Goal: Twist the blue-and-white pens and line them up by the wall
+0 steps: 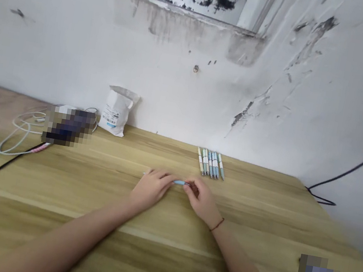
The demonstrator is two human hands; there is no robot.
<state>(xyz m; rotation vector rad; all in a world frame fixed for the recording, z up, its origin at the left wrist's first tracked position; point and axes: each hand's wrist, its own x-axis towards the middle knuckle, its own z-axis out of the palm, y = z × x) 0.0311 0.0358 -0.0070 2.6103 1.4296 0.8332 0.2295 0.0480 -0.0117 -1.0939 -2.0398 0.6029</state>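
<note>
Light blue shows in the short gap between the two hands: a slim pen (pixel 179 182), its long axis running left to right across the person's front, dipping slightly toward the right. The left hand (pixel 152 187) has its grip closed over the pen's left part, palm down, with a thin end peeking out past the fingers. The right hand (pixel 203 201) pinches the other end between thumb and fingertips, its grip nearly closed. From the left grip the bare barrel lies to the right; from the right grip it lies to the left. Which end is the writing tip I cannot tell, nor whether the barrel touches the wooden surface (pixel 154 248) beneath.

Just beyond the right hand, the nearer of the two, lies a row of pens (pixel 211 164) with white bands. Their long axes run away from the person, roughly crosswise to the held pen, tips facing the person. Farther left, a white packet (pixel 114 110) stands upright near the wall (pixel 78 43), well apart from both hands.
</note>
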